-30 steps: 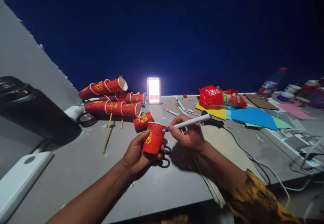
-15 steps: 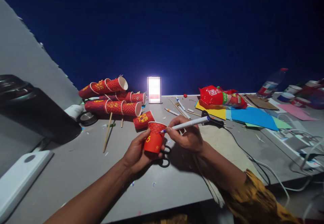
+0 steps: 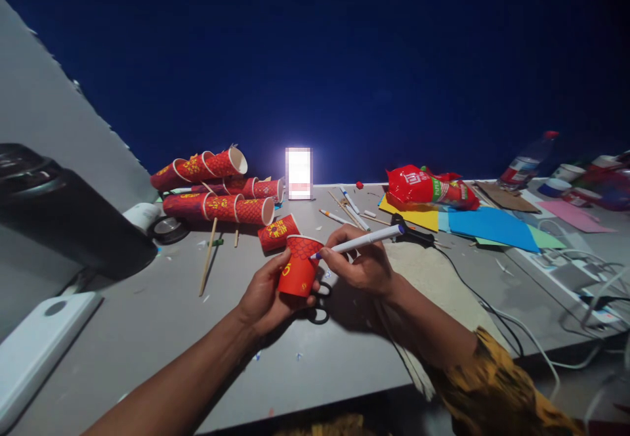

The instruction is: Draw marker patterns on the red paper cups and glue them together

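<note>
A red paper cup (image 3: 298, 278) with a yellow mark and a scale pattern near its rim is held upright by my left hand (image 3: 268, 295), thumb on its side and fingers beneath. My right hand (image 3: 361, 262) grips a white marker (image 3: 361, 240) whose blue tip meets the cup's side just below the rim. Behind the cup another red paper cup (image 3: 278, 233) lies on its side. The black handles of a pair of scissors (image 3: 319, 316) show under my left fingers; their blades are hidden.
Joined red cups (image 3: 216, 208) lie at the back left beside a black flask (image 3: 69, 213). A bright blurred screen (image 3: 299, 176) stands against the wall. Markers (image 3: 339, 218), a red packet (image 3: 418, 188), coloured paper (image 3: 492, 226) and a power strip (image 3: 575, 278) with cables lie rightward.
Cup and marker keep nearly the same pose. The cup seems turned slightly, its yellow mark now nearer the left edge, and the marker tip sits a little further left.
</note>
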The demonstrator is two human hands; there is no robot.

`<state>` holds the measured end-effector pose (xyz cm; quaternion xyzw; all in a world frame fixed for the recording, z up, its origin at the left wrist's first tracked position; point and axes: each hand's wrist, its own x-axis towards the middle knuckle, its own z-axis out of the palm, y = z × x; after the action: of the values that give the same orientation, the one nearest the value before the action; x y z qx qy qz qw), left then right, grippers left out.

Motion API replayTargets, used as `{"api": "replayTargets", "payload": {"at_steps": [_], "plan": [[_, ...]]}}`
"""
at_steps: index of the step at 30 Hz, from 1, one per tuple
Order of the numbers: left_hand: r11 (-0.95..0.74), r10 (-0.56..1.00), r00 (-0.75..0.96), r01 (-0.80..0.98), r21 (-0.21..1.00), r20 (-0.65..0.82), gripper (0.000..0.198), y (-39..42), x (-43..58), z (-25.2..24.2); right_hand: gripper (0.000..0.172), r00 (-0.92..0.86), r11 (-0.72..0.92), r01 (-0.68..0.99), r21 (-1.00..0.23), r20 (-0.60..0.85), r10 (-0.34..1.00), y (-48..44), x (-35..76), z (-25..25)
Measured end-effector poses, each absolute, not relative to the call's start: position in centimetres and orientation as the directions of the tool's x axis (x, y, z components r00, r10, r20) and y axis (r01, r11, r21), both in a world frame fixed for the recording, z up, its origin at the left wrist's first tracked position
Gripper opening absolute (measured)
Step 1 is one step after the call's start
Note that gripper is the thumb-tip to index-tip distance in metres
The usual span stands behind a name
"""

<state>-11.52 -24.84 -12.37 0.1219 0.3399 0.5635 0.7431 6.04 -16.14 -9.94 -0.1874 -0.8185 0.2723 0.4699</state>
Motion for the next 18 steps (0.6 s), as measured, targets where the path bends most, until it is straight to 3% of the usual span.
{"api": "replayTargets", "payload": {"at_steps": [9, 18], "plan": [[0.335, 0.923, 0.141, -0.752, 0.567, -0.359, 0.040, -24.7, -11.6, -12.2, 0.012, -0.494, 0.802, 0.076, -0.593, 0.676, 0.547, -15.8, 6.2, -9.6], [0.315, 0.920, 0.102, -0.767, 0.559, -0.377, 0.042, -24.8, -11.7, -12.4, 0.013, -0.349, 0.789, 0.069, -0.610, 0.727, 0.592, -16.0, 6.5, -8.6]]}}
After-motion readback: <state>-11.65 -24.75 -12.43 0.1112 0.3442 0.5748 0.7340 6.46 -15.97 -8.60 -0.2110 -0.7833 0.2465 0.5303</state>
